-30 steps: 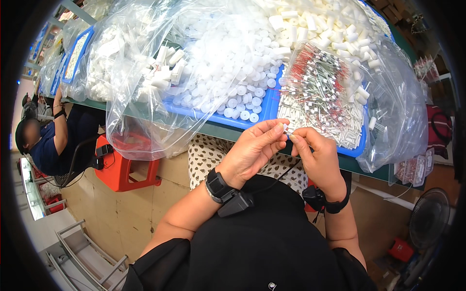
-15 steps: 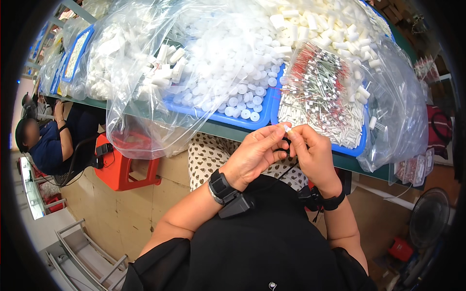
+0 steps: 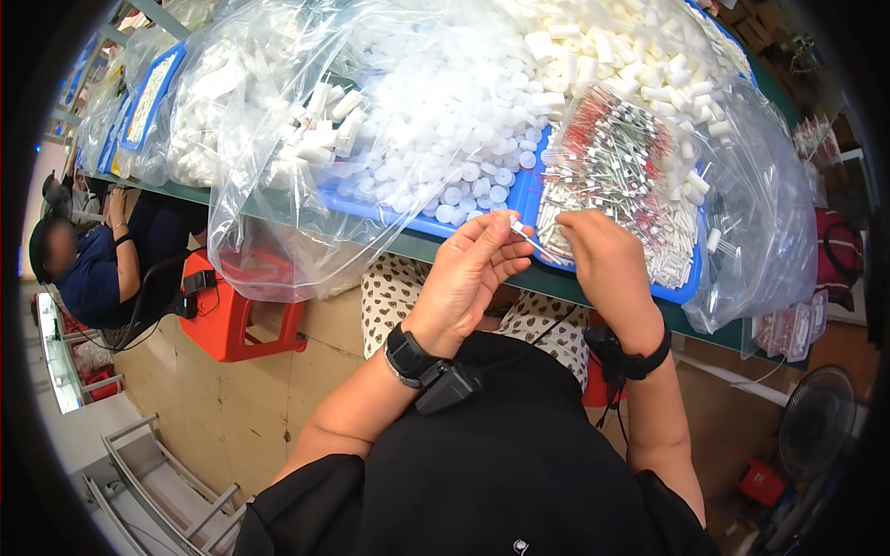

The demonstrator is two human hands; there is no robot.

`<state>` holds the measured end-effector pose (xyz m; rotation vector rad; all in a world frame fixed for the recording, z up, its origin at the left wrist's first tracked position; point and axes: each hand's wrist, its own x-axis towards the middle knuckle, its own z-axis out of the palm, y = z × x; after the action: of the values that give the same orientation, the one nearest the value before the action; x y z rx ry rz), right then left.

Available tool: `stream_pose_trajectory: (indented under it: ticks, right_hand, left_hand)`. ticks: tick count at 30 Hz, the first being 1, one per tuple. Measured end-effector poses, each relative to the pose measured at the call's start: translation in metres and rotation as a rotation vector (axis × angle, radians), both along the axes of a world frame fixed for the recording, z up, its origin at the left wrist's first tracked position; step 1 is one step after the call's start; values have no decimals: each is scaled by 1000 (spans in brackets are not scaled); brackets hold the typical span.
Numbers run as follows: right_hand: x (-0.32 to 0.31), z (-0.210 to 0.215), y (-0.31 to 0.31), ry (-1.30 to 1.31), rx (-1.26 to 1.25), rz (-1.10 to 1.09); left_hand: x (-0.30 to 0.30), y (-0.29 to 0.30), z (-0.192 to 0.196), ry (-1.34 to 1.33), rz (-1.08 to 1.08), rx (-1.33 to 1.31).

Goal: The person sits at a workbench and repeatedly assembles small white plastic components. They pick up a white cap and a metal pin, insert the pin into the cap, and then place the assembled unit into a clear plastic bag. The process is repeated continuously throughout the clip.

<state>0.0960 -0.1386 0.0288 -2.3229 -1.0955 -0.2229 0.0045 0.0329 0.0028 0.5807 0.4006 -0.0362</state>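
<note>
The left hand (image 3: 471,278) pinches a small white piece (image 3: 516,225) by the near edge of the green surface (image 3: 408,243). Its thin stick (image 3: 549,251) points right, toward the right hand (image 3: 610,267). The left hand is closer. I can't tell if the right fingertips are together or touch the stick.

We get bright light over the workbench (image 3: 410,245); glare streaks the clear plastic bag (image 3: 227,227) and pales the translucent discs (image 3: 445,120). Fisheye distortion bends edges toward the periphery, the floor fan (image 3: 816,422) is dim, and the left hand (image 3: 466,280)'s small white piece (image 3: 516,225) looks soft.
</note>
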Motion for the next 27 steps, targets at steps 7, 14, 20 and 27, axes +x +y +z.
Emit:
stream_pose_trajectory:
  ticks: [7, 14, 20, 27]
  right_hand:
    - [9, -4, 12, -97, -248, 137]
    - [0, 1, 0, 136, 101, 21]
    - [-14, 16, -6, 209, 165, -25]
    - [-15, 20, -10, 151, 160, -25]
  left_hand:
    - [1, -1, 6, 9, -11, 14]
    - [4, -1, 10, -6, 70, 12]
    - [7, -4, 15, -12, 92, 38]
    - [9, -6, 9, -23, 80, 55]
